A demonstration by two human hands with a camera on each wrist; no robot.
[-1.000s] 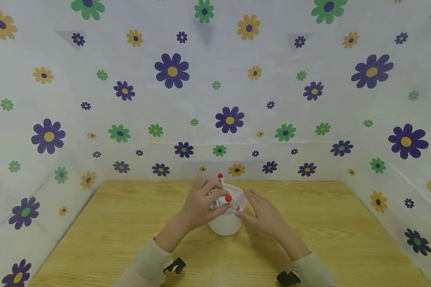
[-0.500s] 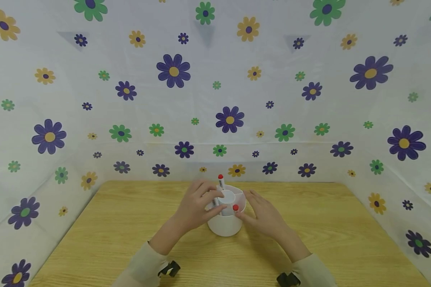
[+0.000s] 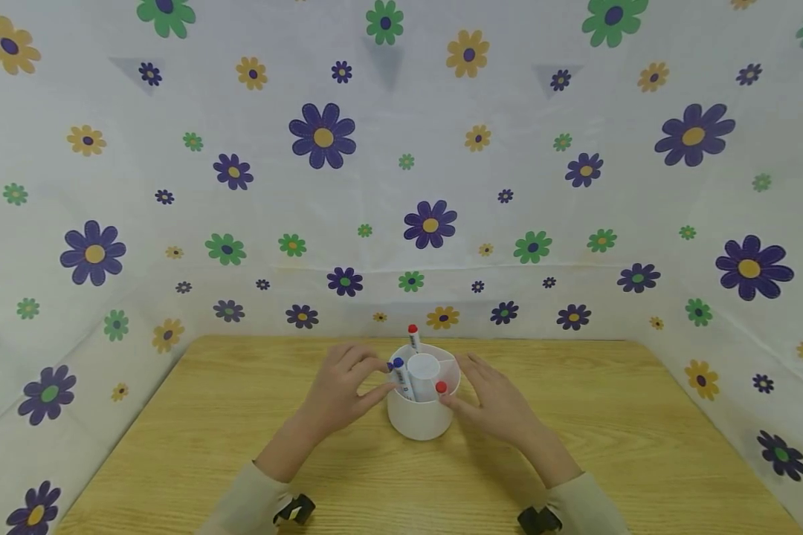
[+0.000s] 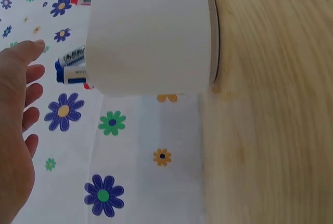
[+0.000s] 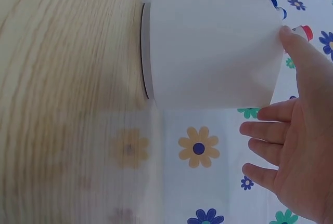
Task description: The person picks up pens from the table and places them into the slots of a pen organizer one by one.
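Wooden table (image 3: 207,446) inside flowered cloth walls (image 3: 174,223); both relaxed hands flank white holder (image 3: 419,416).

Left hand (image 3: 340,386) hovers open, fingers spread and relaxed, thumb tip reaching forward. Right hand (image 3: 497,401) mirrors it, fingers extended, thumb tip forward. Both forearms angle in from the table's near edge, sleeves at the wrists.

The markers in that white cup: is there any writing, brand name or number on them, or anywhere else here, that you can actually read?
Blue-capped marker: a barcode and small print on its white barrel, too small and blurred to read.
Second blue-capped marker: a line of small print, unreadable.
Red-capped marker: dark print on the barrel, too small to read.
White cup: plain, no text.
Flowered backdrop and wooden table: no words or numbers.
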